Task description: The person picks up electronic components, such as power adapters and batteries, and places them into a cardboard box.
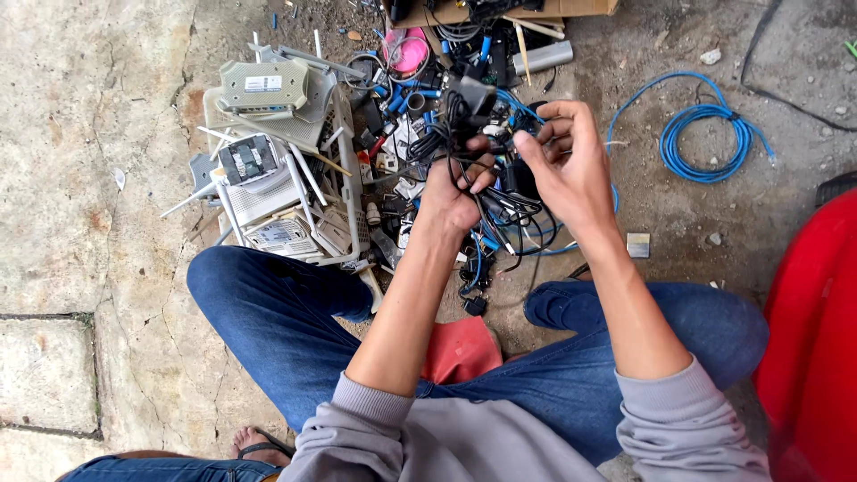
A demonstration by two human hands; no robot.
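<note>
This is an outdoor scrap-sorting spot for old electronics, worked at ground level. The floor (80, 178) is bare cracked concrete with dirt and pebbles. A heap of scrap (420, 134) lies on it: tangled black cords, blue plugs and loose parts. Just left of the heap, white routers (268, 161) with antennas are stacked. Well right of the heap lies a coiled blue cable (705, 134). Beyond the heap sits a cardboard box (580, 7).
</note>
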